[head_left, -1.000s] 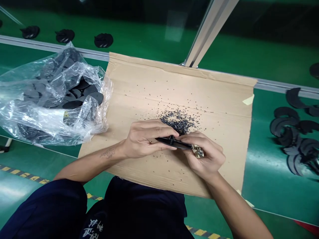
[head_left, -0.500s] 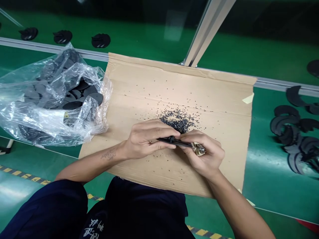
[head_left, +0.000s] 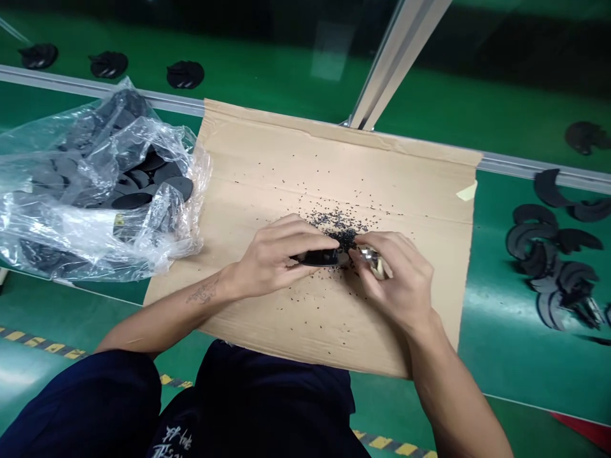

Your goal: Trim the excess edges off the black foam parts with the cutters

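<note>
Change: Since the last view, your hands have drawn slightly apart, and the black piece now sits mostly inside your left hand rather than spanning both.
Left hand: Your left hand [head_left: 277,257] is closed around the black piece [head_left: 321,257], with the fingers curled over it and its end poking out towards your right.
Right hand: Your right hand [head_left: 396,273] pinches a small metal piece [head_left: 373,262] between fingers and thumb; your fingers hide most of it, so its exact kind is hard to tell.
Risk: The metal piece is just beside your left fingertips, so a sudden slip could catch them. A careless sweep of either hand could also scatter the black crumbs [head_left: 341,232].
Arms: Your left forearm [head_left: 176,318] reaches in low from the left, and your right forearm [head_left: 458,381] rises from the lower right, both over your dark trousers [head_left: 81,407].
Surface: The crumbs lie heaped and scattered on a cardboard sheet [head_left: 410,191].
Beyond: A clear plastic bag [head_left: 95,222] of black shapes lies to the left, with more black shapes [head_left: 529,242] on the green bench to the right.
</note>
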Action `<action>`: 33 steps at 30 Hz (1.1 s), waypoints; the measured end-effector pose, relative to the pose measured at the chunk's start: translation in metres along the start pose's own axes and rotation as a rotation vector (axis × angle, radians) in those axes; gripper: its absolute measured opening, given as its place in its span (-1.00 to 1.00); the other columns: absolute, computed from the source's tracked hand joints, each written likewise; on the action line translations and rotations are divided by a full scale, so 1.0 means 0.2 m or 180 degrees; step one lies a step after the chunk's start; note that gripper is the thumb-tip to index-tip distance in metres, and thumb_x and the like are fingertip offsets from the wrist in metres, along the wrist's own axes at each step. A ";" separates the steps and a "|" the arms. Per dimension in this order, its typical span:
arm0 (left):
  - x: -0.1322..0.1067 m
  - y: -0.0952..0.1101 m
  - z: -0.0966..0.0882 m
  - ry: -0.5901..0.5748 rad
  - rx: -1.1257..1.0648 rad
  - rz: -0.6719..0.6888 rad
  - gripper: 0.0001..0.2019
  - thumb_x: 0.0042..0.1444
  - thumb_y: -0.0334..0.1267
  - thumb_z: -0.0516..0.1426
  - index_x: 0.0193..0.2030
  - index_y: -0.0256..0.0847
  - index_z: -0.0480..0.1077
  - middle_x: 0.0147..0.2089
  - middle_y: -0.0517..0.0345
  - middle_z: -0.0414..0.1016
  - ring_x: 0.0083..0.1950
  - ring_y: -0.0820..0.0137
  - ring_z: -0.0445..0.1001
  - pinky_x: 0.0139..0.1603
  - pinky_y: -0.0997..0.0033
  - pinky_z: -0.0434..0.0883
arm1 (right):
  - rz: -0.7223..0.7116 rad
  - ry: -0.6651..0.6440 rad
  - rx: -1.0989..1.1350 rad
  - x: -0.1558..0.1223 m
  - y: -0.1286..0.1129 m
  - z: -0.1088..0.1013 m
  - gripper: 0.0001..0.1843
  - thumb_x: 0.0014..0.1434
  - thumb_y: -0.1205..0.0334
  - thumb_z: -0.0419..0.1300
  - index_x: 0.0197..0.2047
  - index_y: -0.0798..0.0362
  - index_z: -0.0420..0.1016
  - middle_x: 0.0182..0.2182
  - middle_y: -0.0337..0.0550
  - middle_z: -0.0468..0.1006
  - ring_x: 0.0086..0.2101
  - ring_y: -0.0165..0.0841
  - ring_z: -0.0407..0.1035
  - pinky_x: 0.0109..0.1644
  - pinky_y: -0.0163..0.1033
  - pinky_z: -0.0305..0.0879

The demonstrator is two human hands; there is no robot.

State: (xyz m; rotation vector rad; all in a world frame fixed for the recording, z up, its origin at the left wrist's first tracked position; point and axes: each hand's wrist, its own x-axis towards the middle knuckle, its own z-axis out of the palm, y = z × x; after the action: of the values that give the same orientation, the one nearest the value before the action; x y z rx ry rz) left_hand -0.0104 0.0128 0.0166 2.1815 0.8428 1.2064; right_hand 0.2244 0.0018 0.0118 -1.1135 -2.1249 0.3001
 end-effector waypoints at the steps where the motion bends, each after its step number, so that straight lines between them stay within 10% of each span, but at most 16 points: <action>1: 0.00 0.00 0.00 -0.0059 -0.0002 0.0018 -0.78 0.28 -0.31 0.26 0.06 -0.17 0.53 -0.14 0.11 0.65 -0.14 0.45 0.55 -0.10 0.38 0.49 | -0.0086 -0.0090 -0.0139 0.00 0.01 0.00 -0.81 0.26 0.39 0.23 -0.04 0.08 0.52 -0.20 -0.02 0.66 -0.21 -0.23 0.53 -0.17 -0.14 0.42; 18: -0.02 -0.01 0.04 -0.0265 -0.0429 0.0040 -0.77 0.29 -0.30 0.26 0.08 -0.10 0.55 -0.11 0.09 0.69 -0.14 0.43 0.59 -0.08 0.34 0.50 | -0.0407 -0.0074 -0.0738 -0.01 -0.03 0.03 -0.91 0.34 0.37 0.19 -0.23 0.05 0.50 -0.51 -0.18 0.48 -0.46 -0.34 0.26 -0.33 -0.16 0.05; 28: -0.02 -0.02 0.06 -0.0257 -0.0660 -0.0131 -0.82 0.27 -0.25 0.27 0.00 -0.12 0.59 -0.13 0.07 0.69 -0.17 0.43 0.59 -0.12 0.36 0.50 | -0.0545 -0.0161 -0.1124 -0.02 -0.03 0.02 -0.80 0.38 0.31 0.16 -0.32 0.04 0.51 -0.59 -0.21 0.50 -0.53 -0.39 0.30 -0.40 -0.21 0.16; 33: -0.02 -0.01 0.06 -0.0151 -0.0583 -0.0237 -0.83 0.24 -0.24 0.30 -0.05 -0.16 0.58 -0.15 0.08 0.68 -0.15 0.42 0.59 -0.12 0.38 0.51 | 0.0079 -0.0258 0.0079 -0.01 -0.02 0.01 -0.80 0.36 0.35 0.12 -0.27 0.06 0.56 -0.43 -0.14 0.63 -0.43 -0.36 0.48 -0.34 -0.24 0.37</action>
State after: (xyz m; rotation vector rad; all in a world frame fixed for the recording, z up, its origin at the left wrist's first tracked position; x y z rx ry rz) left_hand -0.0018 0.0105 0.0075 2.0066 0.7561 1.1439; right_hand 0.2219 -0.0026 0.0109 -1.1314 -2.1734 0.3884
